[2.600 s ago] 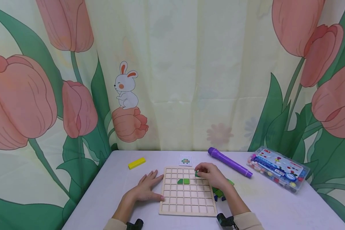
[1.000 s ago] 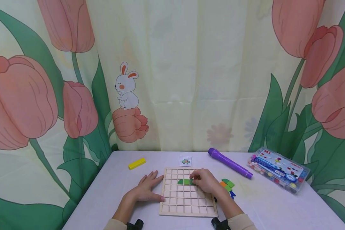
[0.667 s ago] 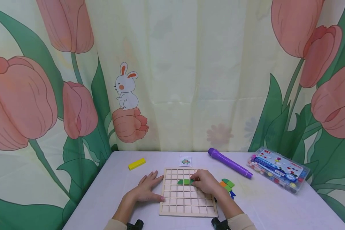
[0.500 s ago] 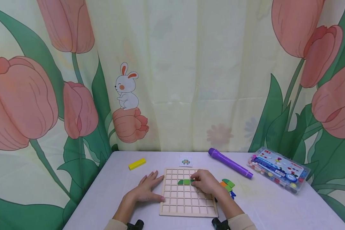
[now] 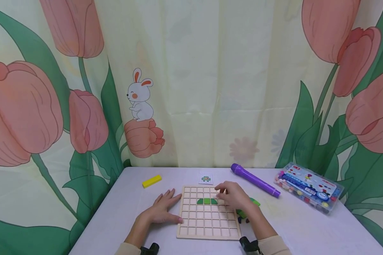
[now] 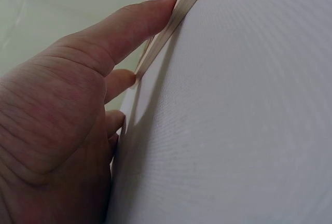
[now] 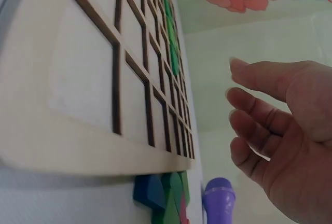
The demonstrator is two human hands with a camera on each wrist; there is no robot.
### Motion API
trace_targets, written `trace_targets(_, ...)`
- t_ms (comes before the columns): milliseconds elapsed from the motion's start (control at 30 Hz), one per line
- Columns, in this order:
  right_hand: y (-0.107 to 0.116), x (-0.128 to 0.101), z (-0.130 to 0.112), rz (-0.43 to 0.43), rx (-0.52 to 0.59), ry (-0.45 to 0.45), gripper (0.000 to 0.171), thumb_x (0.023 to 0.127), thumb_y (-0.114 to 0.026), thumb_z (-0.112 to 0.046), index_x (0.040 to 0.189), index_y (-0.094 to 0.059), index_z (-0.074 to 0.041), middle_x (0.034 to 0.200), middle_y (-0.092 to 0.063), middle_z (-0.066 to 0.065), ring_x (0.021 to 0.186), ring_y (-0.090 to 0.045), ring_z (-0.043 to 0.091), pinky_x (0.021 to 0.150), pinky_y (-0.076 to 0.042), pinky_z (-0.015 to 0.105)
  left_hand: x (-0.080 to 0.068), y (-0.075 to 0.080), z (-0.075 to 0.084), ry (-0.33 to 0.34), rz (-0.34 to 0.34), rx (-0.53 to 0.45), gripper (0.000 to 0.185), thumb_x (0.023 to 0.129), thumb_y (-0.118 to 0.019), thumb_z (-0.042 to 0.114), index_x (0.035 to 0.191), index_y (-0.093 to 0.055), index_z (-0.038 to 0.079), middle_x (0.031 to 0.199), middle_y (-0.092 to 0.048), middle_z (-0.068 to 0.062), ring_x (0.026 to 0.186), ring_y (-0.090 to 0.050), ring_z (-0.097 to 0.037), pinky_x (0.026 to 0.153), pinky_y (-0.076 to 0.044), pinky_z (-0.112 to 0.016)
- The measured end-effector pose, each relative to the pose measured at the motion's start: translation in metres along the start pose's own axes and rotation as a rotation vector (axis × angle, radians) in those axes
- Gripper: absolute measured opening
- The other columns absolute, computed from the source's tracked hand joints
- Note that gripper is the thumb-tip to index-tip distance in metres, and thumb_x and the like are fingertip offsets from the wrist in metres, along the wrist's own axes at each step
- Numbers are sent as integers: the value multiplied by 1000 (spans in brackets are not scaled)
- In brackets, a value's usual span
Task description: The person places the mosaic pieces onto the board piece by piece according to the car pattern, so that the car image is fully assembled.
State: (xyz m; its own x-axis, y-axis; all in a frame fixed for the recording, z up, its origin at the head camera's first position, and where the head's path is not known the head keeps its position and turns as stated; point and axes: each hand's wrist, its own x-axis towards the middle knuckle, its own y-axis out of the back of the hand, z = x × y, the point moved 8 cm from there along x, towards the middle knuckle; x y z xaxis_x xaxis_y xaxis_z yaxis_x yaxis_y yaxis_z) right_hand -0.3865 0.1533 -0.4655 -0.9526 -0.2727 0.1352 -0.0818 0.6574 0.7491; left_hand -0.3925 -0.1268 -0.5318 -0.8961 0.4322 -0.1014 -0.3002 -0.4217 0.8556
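Note:
A wooden grid board (image 5: 207,232) lies on the table, seen in all three views. Three green pieces sit side by side in one row: a rounded dark one (image 5: 200,201), a light square (image 5: 206,201) and another rounded dark one (image 5: 214,201). My left hand (image 5: 161,210) rests at the board's left edge, fingers spread, its thumb touching the rim. My right hand (image 5: 234,196) hovers over the board's upper right with loosely bent fingers; in the right wrist view nothing is between thumb and fingers. Beside the board's right edge lie loose green and blue pieces (image 7: 149,190), partly hidden by my right arm.
A small picture card (image 5: 205,178) lies behind the board. Toward the back left is a yellow block (image 5: 151,181). A purple microphone-shaped stick (image 5: 255,180) and a clear plastic case (image 5: 309,186) with a printed lid stand at the right.
The rounded dark green piece that my right fingers pinched now sits in the row beside the light square. My right hand has let go and lifted up and to the right; the left stays put.

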Motion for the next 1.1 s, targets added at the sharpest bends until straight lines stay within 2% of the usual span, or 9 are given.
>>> trace_targets(367,26,-8,20,2,51,-104,26,93,-77,-10,120,-77,-11,94,-66,-2,87,-55,18,68,-49,28,1,-1,-1,-3,-4,-1,106,73,-78,73,161,-41,26,174,-20,-14,163,-10,-36,130,-3,-62)
trace_targets(633,47,-16,40,23,52,-164,28,94,-76,-11,122,-75,-11,98,-67,1,89,-56,20,65,-53,28,0,-2,-3,-7,3,-1,106,73,-79,73,161,-41,25,174,-20,-14,163,-11,-36,130,-4,-62)
trace_targets(833,57,-20,54,9,39,-194,28,95,-75,-9,123,-75,-8,100,-67,4,89,-56,21,69,-54,31,0,-2,-2,-13,7,-7,105,74,-78,72,161,-41,26,174,-20,-14,163,-10,-36,130,-4,-63)
trace_targets(1100,63,-25,80,-22,-5,-287,27,93,-75,-6,120,-76,-7,100,-66,7,91,-57,22,74,-55,31,-1,-2,-3,-12,5,-13,105,74,-78,72,161,-42,25,174,-21,-14,163,-10,-36,130,-4,-63)
